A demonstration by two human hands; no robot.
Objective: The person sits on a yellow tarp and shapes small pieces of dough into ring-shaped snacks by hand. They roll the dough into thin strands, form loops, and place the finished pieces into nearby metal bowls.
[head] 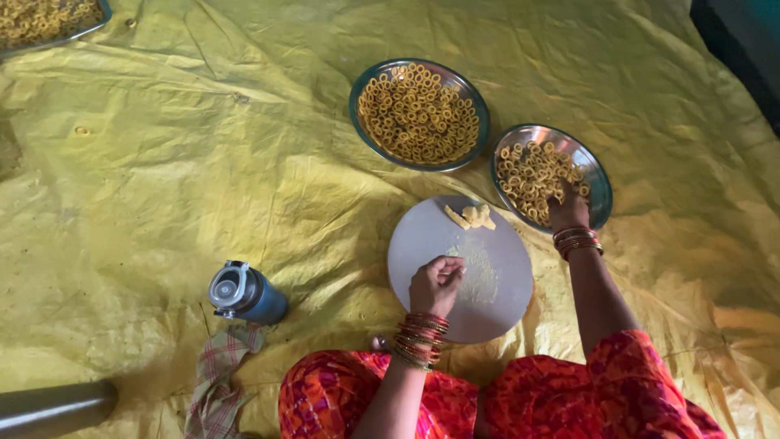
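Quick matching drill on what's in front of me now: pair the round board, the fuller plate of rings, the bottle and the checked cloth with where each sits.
Things:
1. round board
2. fuller plate of rings
3. bottle
4. checked cloth

Places:
A. lying on the sheet left of the board
B. under the left hand
C. beside the knee, below the bottle
D. farthest from the person

Pairs: 1-B, 2-D, 3-A, 4-C

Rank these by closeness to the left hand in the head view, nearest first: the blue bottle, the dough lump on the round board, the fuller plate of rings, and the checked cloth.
From the left hand:
1. Dough lump, just beyond it on the round board.
2. Fuller plate of rings, farther ahead.
3. Blue bottle, out to the left.
4. Checked cloth, left and nearer the person.
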